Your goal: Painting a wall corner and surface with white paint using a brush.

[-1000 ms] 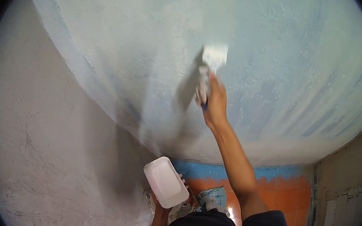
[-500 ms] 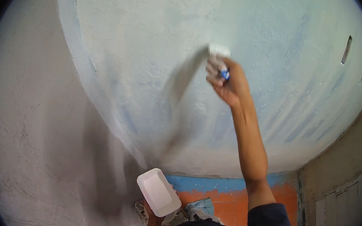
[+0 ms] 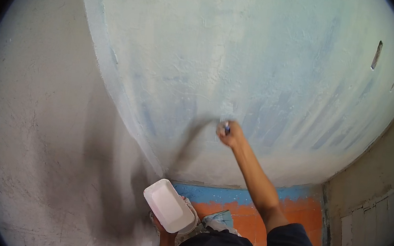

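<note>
My right hand (image 3: 230, 134) is closed round a paintbrush (image 3: 227, 127) with a blue handle. Its bristles are mostly hidden by the hand and smeared by motion, close to the lower part of the pale blue-green wall (image 3: 166, 48). White streaks run up the wall above the brush. Low at the left, my left hand (image 3: 158, 223) grips a shallow white foam tray (image 3: 169, 206) from below, fingers at its edges. The tray is tilted so that its hollow faces up; what it holds, if anything, blends with its white.
A bare grey wall (image 3: 45, 107) meets the painted one at the left corner. Below lies an orange floor (image 3: 263, 226) with a blue band (image 3: 218, 194). A crumpled light-blue cloth or bag (image 3: 221, 219) is near my body. Narrow slots (image 3: 377, 55) cut the wall at right.
My right hand has swept down the wall with the paintbrush, from upper middle to near its lower part. The tray in my left hand has shifted slightly left and up.
</note>
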A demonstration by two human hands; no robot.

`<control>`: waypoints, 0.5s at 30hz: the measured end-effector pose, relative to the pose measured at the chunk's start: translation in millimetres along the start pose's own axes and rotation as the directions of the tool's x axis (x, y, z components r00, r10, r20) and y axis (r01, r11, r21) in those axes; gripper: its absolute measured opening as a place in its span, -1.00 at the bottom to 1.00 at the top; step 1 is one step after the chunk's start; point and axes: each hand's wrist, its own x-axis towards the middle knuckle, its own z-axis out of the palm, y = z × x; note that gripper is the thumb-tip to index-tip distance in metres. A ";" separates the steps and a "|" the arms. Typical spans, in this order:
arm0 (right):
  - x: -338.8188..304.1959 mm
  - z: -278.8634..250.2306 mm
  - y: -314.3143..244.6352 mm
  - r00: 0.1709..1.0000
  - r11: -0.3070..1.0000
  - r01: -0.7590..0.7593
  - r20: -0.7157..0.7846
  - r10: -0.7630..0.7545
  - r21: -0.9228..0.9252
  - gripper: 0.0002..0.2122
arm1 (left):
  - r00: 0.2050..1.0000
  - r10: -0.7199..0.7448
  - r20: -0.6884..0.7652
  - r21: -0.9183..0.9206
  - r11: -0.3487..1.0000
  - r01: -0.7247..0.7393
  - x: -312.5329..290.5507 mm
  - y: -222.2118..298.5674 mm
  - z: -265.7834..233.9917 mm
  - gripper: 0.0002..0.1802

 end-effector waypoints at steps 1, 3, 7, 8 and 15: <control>-22.9 51.9 -11.8 0.995 0.994 0.095 0.035 -0.093 -0.057 -0.76 | 1.000 0.016 0.002 0.017 1.000 -0.016 -4.9 7.0 -3.2 0.10; -28.9 101.9 -81.7 0.919 0.970 0.235 0.340 -0.199 -0.067 -0.83 | 0.999 0.007 0.034 0.027 1.000 -0.008 4.1 5.7 -0.1 0.11; -82.2 215.6 -150.4 0.721 0.891 0.436 0.641 -0.263 -0.124 -0.80 | 1.000 0.006 0.019 0.088 0.996 -0.008 7.1 9.1 -9.9 0.16; -86.3 219.4 -145.0 0.725 0.893 0.433 0.636 -0.265 -0.123 -0.80 | 1.000 0.007 0.012 0.102 0.995 -0.008 6.8 12.1 -12.2 0.18; -26.7 84.5 -43.1 0.864 0.843 0.462 0.354 -0.358 -0.276 -0.73 | 0.998 0.007 0.064 0.079 0.997 -0.012 5.9 7.2 -26.1 0.25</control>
